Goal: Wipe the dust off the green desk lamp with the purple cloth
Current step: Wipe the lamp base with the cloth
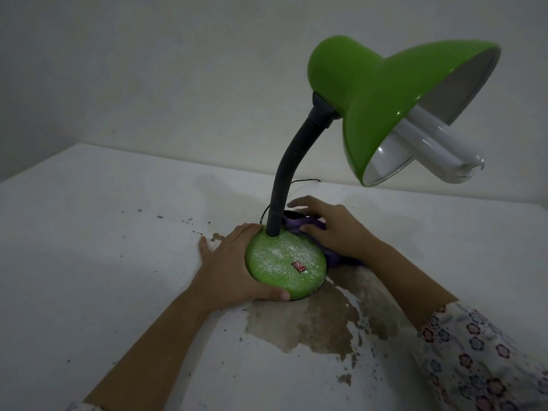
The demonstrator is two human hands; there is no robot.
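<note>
The green desk lamp (382, 93) stands on a white table (89, 232), its shade tilted to the right with a white bulb (439, 143) sticking out. A black flexible neck (281, 185) rises from the round green base (281, 262), which is speckled with white dust and has a small red switch (299, 266). My left hand (234, 262) grips the base's left side, thumb on its front rim. My right hand (335, 229) presses the purple cloth (308, 225) against the base's back right edge. Most of the cloth is hidden under that hand.
The tabletop paint is worn, with a large brown patch (311, 321) in front of the base and dark flecks scattered around. A thin black cord (305, 180) runs behind the lamp toward the wall (148, 69). The table's left edge slants away at the far left.
</note>
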